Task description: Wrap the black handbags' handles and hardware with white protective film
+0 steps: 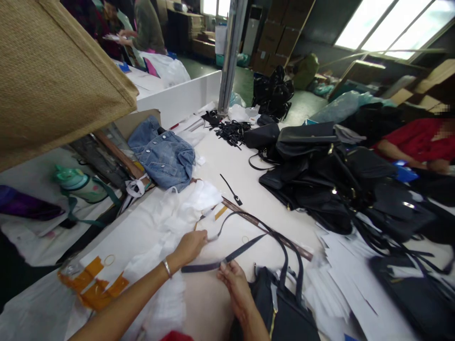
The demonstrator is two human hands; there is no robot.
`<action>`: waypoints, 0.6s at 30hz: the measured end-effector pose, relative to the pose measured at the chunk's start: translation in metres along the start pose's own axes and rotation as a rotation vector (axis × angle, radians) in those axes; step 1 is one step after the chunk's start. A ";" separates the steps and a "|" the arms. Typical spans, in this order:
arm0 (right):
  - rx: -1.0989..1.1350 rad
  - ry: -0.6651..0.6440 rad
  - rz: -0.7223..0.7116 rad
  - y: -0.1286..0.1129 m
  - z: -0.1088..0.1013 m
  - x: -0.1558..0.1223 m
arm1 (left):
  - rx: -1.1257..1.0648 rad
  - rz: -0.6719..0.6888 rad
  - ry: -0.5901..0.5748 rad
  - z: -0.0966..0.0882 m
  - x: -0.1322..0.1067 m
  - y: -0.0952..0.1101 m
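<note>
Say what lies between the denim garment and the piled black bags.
The head view shows a small white scrap, then a black strip, on the tabletop.

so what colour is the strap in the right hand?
The strap is near-black, maybe navy; best in the head view.

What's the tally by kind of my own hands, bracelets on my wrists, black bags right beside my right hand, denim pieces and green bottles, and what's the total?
Hands: 2 (left hand and right hand, each holding dark strap)
Silver bracelet: 1
Black bag beside the right hand: 1
Denim piece: 1
Green bottle: 1
Total: 6
</note>
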State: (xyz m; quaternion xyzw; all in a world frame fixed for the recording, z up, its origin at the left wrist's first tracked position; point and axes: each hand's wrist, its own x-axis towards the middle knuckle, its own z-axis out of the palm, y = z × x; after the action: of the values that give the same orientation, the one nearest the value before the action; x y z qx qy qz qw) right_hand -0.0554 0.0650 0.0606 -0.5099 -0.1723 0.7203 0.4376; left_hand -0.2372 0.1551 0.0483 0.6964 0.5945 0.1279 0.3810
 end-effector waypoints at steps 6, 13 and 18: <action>0.085 0.099 -0.128 -0.001 0.006 0.005 | -0.678 0.006 -0.300 0.017 -0.031 0.021; 0.099 0.169 -0.217 -0.002 0.019 -0.010 | -0.921 -0.008 -0.407 0.011 -0.054 0.037; 0.167 0.182 -0.296 -0.025 -0.002 -0.036 | -0.654 0.156 -0.411 -0.013 -0.084 0.056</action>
State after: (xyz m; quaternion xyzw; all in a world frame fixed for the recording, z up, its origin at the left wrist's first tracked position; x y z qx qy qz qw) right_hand -0.0391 0.0492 0.0983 -0.5039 -0.1448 0.6108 0.5933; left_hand -0.2257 0.0824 0.1183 0.5923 0.3792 0.1972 0.6830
